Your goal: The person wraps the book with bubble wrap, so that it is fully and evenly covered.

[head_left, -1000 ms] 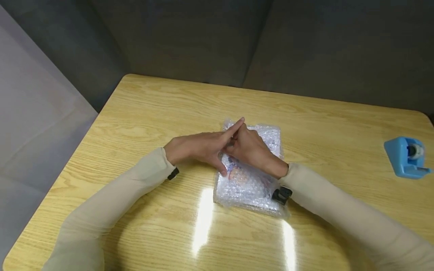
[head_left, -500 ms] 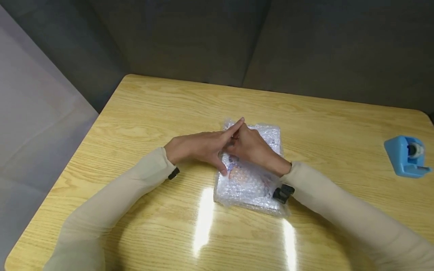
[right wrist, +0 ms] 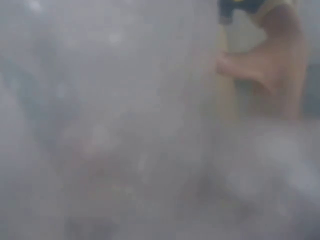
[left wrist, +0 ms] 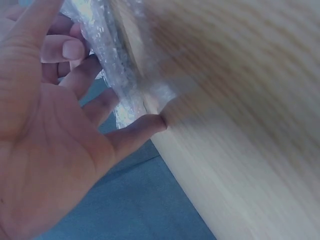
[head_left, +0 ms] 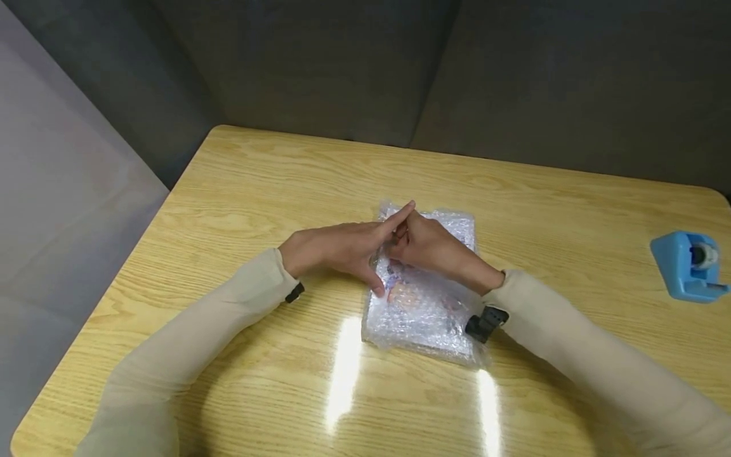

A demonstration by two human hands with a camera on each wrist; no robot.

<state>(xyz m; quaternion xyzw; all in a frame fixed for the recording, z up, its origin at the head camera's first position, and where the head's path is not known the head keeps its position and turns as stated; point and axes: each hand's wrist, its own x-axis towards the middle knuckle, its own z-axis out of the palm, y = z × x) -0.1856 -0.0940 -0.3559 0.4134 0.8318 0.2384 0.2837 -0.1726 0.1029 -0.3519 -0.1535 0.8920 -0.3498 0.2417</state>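
Note:
A flat package in bubble wrap (head_left: 419, 324), with a coloured picture showing through, lies on the wooden table. My left hand (head_left: 348, 251) reaches over its left edge, thumb and index finger spread apart and fairly straight, the thumb resting on the wrap. My right hand (head_left: 436, 251) comes over the top with curled fingers and seems to pinch the wrap beside the left index finger; the exact grip is partly hidden. In the left wrist view, my left hand (left wrist: 55, 135) has its fingers against the bubble wrap (left wrist: 112, 55). Blurred wrap (right wrist: 110, 125) fills most of the right wrist view.
A blue tape dispenser (head_left: 688, 266) stands on the right part of the table (head_left: 274, 178). Dark grey panels (head_left: 320, 70) rise behind the table's far edge, and a pale panel (head_left: 63, 190) is at the left.
My right wrist has shifted slightly to the right and turned a little, its fingers staying near the left hand. The left hand holds nearly the same place.

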